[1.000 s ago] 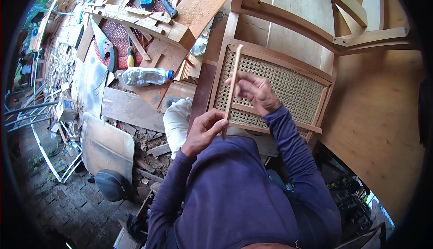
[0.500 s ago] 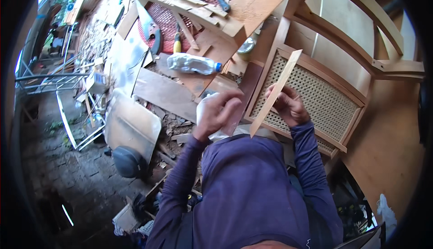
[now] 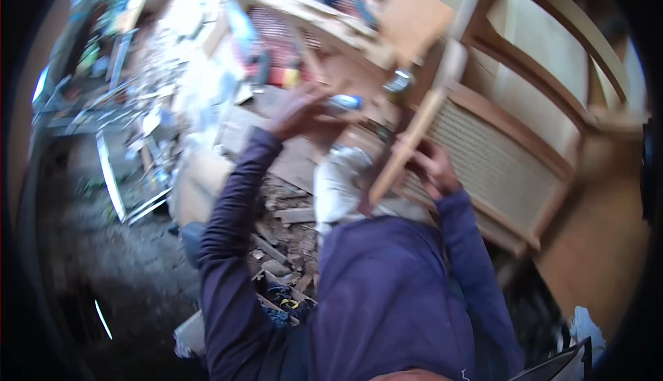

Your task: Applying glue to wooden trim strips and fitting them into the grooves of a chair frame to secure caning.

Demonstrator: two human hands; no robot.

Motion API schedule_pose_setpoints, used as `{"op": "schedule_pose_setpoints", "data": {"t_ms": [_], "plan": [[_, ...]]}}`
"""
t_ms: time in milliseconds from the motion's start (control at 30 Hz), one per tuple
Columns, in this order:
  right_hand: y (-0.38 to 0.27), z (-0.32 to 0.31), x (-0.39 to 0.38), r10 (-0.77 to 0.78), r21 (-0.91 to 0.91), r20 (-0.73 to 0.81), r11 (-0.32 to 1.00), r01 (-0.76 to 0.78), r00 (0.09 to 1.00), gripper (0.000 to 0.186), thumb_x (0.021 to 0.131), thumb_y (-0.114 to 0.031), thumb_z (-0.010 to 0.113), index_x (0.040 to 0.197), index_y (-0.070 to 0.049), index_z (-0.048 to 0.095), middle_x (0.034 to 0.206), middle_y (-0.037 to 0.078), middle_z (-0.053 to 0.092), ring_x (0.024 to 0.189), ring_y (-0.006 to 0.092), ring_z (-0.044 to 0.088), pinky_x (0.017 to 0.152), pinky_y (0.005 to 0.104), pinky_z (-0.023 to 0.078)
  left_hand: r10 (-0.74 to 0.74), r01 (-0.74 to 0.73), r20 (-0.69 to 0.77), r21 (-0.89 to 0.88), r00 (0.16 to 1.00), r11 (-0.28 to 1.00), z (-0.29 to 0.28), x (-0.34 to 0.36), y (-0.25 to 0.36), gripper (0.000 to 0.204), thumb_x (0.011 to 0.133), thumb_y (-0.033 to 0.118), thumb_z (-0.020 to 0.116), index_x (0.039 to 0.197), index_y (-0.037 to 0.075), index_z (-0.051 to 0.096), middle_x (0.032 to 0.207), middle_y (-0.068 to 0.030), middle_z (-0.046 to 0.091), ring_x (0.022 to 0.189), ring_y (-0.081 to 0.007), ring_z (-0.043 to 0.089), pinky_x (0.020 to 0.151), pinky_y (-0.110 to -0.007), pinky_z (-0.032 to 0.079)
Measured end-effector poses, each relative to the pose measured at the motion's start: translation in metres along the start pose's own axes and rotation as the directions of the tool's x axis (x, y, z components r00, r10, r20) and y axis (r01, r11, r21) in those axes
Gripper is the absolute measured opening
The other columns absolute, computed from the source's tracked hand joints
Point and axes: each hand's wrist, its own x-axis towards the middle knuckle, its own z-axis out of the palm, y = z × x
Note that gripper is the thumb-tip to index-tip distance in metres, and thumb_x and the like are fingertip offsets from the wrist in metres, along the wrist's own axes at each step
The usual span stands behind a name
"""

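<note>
Slat (image 3: pixel 407 143), slanting from 6 toward 1 o'clock over the cane panel (image 3: pixel 494 156), is pinched low only by the right hand (image 3: pixel 431 170), while the left hand (image 3: pixel 300 108) reaches half-open toward the bottle (image 3: pixel 345 102), so it may tip and gouge the weave.

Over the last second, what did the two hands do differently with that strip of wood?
The left hand let go of the wooden strip and reached out toward the cluttered workbench, near a plastic bottle. The right hand kept its hold on the strip's lower part, and the strip now leans up and to the right. The cane chair seat stayed in place. The picture is blurred by head movement.
</note>
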Motion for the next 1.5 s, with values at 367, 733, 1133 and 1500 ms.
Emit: {"op": "schedule_pose_setpoints", "data": {"t_ms": [367,733,1133,1500], "plan": [[0.002,0.039,0.03,-0.069,-0.078,0.145,0.994,0.08,0.987,0.035,0.103,-0.001,0.069,0.138,0.002,0.064,0.121,0.013,0.074,0.111,0.022,0.072,0.097,0.0363,0.061,0.222,-0.292,-0.414,-0.113,0.883,0.95,-0.031,-0.049,0.061,0.026,0.102,0.021,0.07,0.119,0.002,0.062,0.098,-0.0193,0.066,0.094,-0.0369,0.069,0.08,-0.045,0.054],[0.004,0.07,0.039,-0.031,-0.276,0.156,0.958,0.073,0.987,0.04,0.101,0.001,0.067,0.14,0.006,0.062,0.129,0.016,0.072,0.117,0.025,0.071,0.098,0.0395,0.062,0.3,-0.238,-0.315,0.222,0.9,0.946,-0.076,-0.081,0.083,0.025,0.1,0.02,0.076,0.118,0.004,0.07,0.114,-0.0138,0.079,0.102,-0.0224,0.076,0.089,-0.035,0.062],[0.011,0.079,0.025,-0.09,-0.171,0.186,0.978,0.123,0.978,0.025,0.101,0.004,0.071,0.126,0.001,0.071,0.098,0.001,0.072,0.082,0.0072,0.068,0.07,0.0235,0.057,-0.223,0.189,-0.067,-0.333,0.973,0.924,-0.095,-0.061,0.11,0.03,0.1,0.024,0.077,0.112,-0.003,0.07,0.095,-0.0151,0.075,0.088,-0.0198,0.073,0.079,-0.038,0.057],[0.003,0.079,0.027,-0.27,-0.335,0.246,0.878,0.343,0.931,0.027,0.094,0.008,0.075,0.12,0.001,0.075,0.107,0.005,0.071,0.098,0.0126,0.068,0.087,0.0283,0.058,-0.119,0.081,-0.131,-0.266,0.984,0.961,-0.092,-0.049,0.11,0.019,0.1,0.017,0.075,0.106,0.0,0.068,0.082,-0.0205,0.071,0.074,-0.0341,0.075,0.066,-0.041,0.054]]}}
